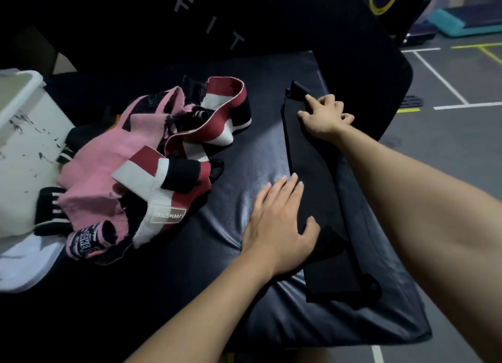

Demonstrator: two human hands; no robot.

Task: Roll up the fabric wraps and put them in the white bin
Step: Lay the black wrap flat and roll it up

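Both forearms reach in from the bottom edge over a black padded mat (217, 254). On it a long black wrap (312, 178) lies stretched flat, running away from the camera. Left hand (279, 226) lies flat on the wrap's near part, fingers straight and spread, pressing it down. Right hand (326, 115) sits at the far end, fingers curled and pinching the wrap's folded tip. Well to the left lies a tangled heap: a pink wrap (103, 159) and a red, white and black wrap (225, 112), unrolled. Just beside the heap, at the left edge, stands the white bin (19, 123), scuffed with dark marks.
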